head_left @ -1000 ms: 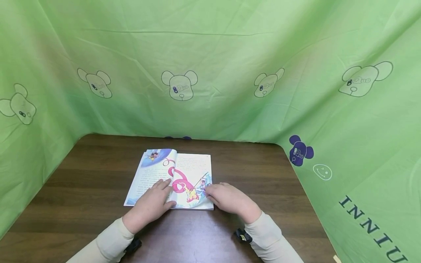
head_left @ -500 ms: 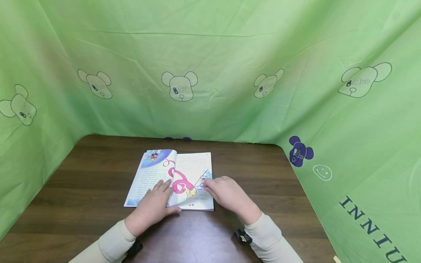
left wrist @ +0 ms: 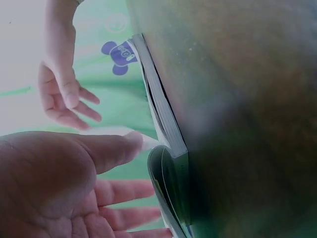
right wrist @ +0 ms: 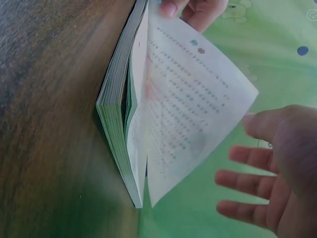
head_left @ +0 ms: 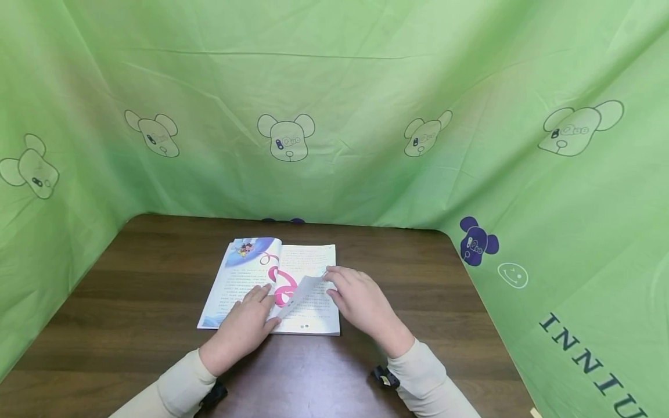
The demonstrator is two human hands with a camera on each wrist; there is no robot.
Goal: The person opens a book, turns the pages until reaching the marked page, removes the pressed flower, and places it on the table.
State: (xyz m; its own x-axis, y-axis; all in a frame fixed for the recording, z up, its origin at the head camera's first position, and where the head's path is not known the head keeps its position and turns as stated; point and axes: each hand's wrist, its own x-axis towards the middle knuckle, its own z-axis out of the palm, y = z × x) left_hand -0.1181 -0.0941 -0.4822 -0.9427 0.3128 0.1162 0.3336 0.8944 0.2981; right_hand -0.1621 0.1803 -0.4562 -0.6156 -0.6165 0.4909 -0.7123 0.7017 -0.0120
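Note:
An illustrated book lies spread on the table, text and pictures on its pages. One leaf of the book stands lifted off the right side, bent over toward the left. My left hand rests on the left page by the spine, fingers extended and thumb at the bottom edge near the raised leaf. My right hand is at the leaf's outer edge. In the right wrist view its thumb meets or nearly meets that edge, and the other fingers are spread apart behind, not curled round the paper.
The brown wooden table extends around the book on all sides. Green cloth printed with bear heads hangs behind it and along both sides. Dark wrist devices sit under the sleeves.
The leaf's outer edge has risen from the right side and swung leftward, uncovering the text page beneath. My right hand has moved slightly up and its fingers have loosened. The left hand stays nearly still.

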